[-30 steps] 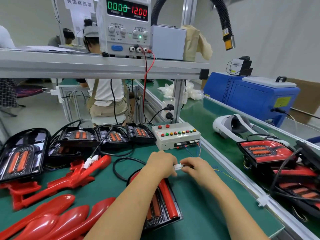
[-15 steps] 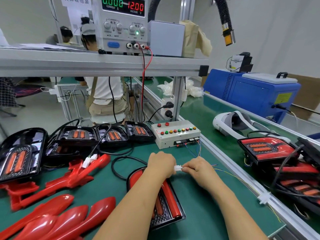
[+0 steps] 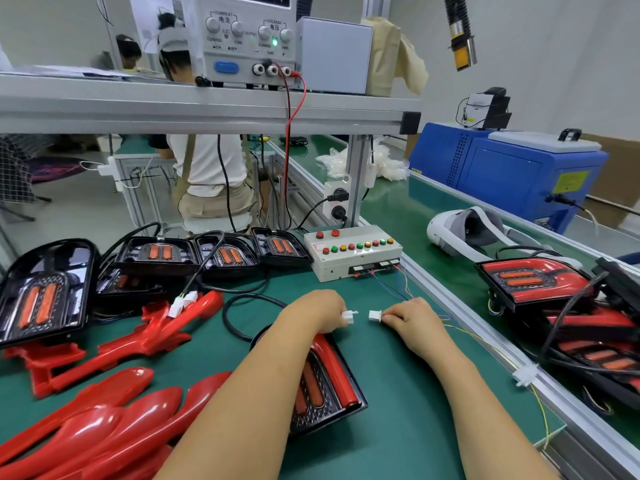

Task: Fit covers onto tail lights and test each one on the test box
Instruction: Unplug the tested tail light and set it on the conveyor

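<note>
A tail light with a red cover (image 3: 325,382) lies on the green mat under my left forearm. My left hand (image 3: 317,311) pinches the light's white plug (image 3: 349,316). My right hand (image 3: 412,318) pinches the test box's white connector (image 3: 374,315), whose thin coloured wires run back to the grey test box (image 3: 353,252) with its row of coloured buttons. A small gap separates the two connectors. The light's black cable (image 3: 235,323) loops to the left of my left hand.
Several uncovered black tail lights (image 3: 221,254) line the back left. Loose red covers (image 3: 104,427) lie at the near left. Covered lights (image 3: 533,282) are piled on the right conveyor beside a white headset (image 3: 464,230). A power supply (image 3: 246,39) stands on the shelf above.
The two white connectors were joined between my hands; now they are pulled apart with a small gap. The view has tilted down slightly.
</note>
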